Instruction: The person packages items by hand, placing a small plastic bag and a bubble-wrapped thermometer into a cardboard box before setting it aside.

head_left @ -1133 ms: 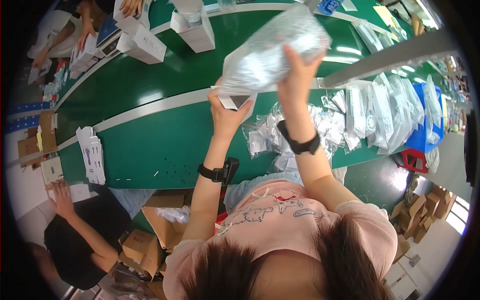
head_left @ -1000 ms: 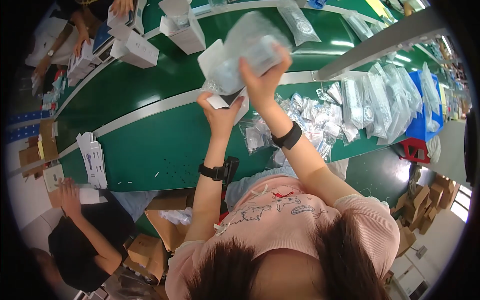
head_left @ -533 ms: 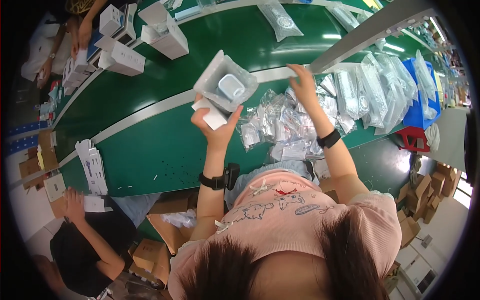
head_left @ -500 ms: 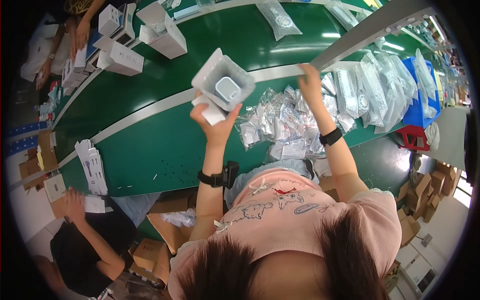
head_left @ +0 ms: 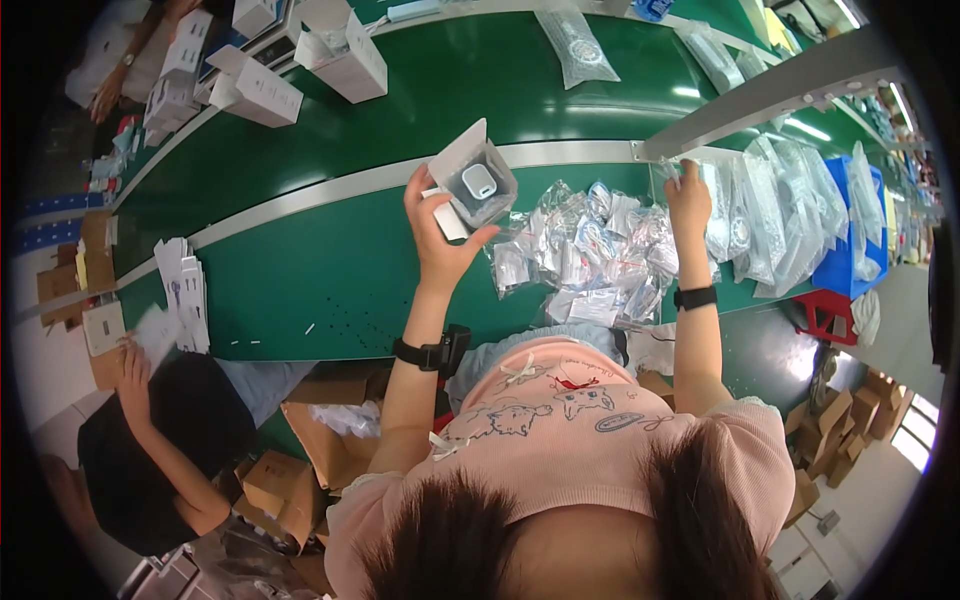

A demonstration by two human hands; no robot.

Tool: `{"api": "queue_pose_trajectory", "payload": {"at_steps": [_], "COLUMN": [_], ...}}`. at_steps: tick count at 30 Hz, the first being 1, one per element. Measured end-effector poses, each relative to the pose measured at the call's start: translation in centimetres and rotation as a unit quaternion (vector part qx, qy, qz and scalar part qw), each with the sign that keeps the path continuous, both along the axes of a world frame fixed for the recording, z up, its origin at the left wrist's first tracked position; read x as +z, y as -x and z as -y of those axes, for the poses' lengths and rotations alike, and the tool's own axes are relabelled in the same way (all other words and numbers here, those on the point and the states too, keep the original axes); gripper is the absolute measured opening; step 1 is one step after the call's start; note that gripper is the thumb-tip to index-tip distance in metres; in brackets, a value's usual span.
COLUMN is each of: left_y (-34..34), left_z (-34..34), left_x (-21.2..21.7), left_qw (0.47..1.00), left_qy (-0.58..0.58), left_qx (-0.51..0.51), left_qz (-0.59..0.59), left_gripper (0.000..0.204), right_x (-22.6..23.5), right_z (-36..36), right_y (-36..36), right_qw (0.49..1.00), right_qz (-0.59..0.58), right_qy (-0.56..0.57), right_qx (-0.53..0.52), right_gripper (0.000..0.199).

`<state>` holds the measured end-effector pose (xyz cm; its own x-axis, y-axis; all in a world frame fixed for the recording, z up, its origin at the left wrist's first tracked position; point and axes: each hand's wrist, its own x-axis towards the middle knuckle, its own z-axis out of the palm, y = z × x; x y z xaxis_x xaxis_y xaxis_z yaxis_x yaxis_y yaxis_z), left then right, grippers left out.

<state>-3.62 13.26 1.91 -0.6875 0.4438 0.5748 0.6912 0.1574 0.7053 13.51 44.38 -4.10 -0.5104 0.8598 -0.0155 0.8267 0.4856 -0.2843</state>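
Note:
My left hand (head_left: pixel 440 232) is closed around an open white carton (head_left: pixel 461 152), tilted with its mouth toward me. Inside the carton sits a light, rounded-square device (head_left: pixel 479 180) with a small dark slot, partly wrapped in clear plastic. The carton's flaps stand out, one under my thumb. Over on the right, my right hand (head_left: pixel 690 205) has its fingers curled on the far end of a clear bubble-wrapped package (head_left: pixel 664 178), the leftmost in a row. A heap of small clear bags with white and printed contents (head_left: pixel 590 245) lies between my hands.
More bubble-wrapped packages (head_left: pixel 765 215) lean toward a blue bin (head_left: pixel 858 235) at right. A metal post (head_left: pixel 760 95) slants above them. White open cartons (head_left: pixel 345 60) stand at the far left. Folded leaflets (head_left: pixel 183 295) lie near a co-worker's hand (head_left: pixel 132 375) at left.
My right hand has moved right from above the bag heap to the bubble-wrapped packages. The carton in my left hand has shifted slightly right and turned. The co-worker at left now lifts something pale.

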Motion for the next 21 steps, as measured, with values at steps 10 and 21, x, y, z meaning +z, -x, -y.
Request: {"api": "queue_pose_trajectory", "payload": {"at_steps": [10,21], "left_y": [0.9,1.9], "left_z": [-0.4,0.4], "left_x": [4.2,3.3], "left_qw": [0.976,0.969], "left_qy": [0.132,0.087], "left_qx": [0.096,0.101], "left_qz": [0.144,0.209], "left_gripper": [0.012,0.011], "right_x": [10.9,11.6], "right_z": [12.0,15.4], "right_y": [7.0,11.9], "right_qw": [0.722,0.729], "right_qz": [-0.523,-0.195], "right_qy": [0.363,0.010], "right_qx": [0.270,0.656], "right_gripper": [0.033,0.025]}}
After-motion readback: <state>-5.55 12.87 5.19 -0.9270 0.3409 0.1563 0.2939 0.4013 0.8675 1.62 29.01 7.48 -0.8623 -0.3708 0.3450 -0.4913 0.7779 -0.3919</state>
